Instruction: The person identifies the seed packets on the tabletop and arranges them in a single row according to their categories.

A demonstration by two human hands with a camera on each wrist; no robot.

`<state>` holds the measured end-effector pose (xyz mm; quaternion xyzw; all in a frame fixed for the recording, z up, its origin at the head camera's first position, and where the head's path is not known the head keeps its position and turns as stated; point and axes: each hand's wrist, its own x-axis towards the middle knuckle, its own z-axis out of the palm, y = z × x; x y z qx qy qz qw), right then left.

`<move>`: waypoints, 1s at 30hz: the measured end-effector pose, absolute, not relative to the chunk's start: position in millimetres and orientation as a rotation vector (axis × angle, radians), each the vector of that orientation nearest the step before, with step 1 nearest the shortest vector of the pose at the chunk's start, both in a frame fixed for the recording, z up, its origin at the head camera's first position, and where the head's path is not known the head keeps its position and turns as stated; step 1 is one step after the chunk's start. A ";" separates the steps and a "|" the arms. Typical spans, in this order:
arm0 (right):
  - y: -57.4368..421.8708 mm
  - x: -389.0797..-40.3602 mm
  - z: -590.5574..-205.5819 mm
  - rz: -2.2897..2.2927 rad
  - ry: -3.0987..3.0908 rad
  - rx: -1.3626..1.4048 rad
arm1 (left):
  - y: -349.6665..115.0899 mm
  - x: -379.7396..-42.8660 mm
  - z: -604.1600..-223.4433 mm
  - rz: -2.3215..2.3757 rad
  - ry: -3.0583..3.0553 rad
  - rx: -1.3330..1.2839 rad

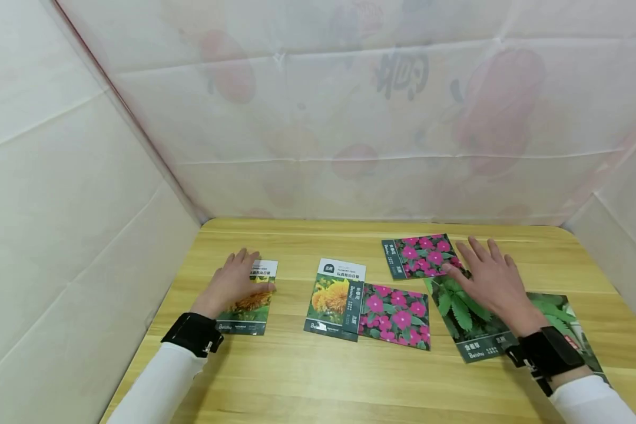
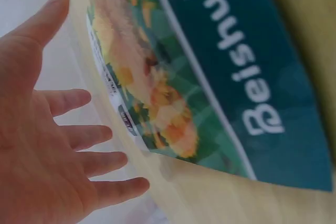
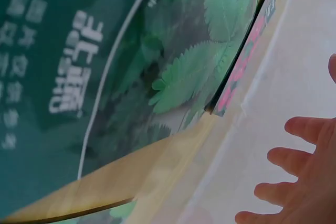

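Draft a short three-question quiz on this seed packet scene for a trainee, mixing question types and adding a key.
1. True or false: in the left wrist view, the left hand is stretched open.

2. In the head view, what lies over part of the middle yellow-flower packet?
a) a green-leaf packet
b) a pink-flower packet
c) a sleeve

3. How many packets on the table show pink flowers in the head view?

Key:
1. True.
2. b; its dark band covers the lower right part of the yellow-flower one.
3. Two; the other pink-flower packet lies by the right hand.
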<state>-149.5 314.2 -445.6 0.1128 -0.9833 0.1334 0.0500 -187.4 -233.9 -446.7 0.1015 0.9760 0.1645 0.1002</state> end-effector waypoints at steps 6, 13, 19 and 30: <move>312.5 -148.5 -447.7 0.403 -2.994 0.344 | -236.0 -186.6 -449.4 0.467 2.867 0.326; 310.3 -147.6 -449.7 0.362 -2.983 0.352 | -239.5 -187.1 -452.6 0.501 2.919 0.392; 302.5 -144.4 -453.1 0.331 -2.944 0.380 | -245.1 -189.4 -457.6 0.625 2.907 0.404; 252.6 -133.3 -448.8 0.402 -2.799 0.558 | -244.3 -195.5 -441.1 1.007 2.691 0.487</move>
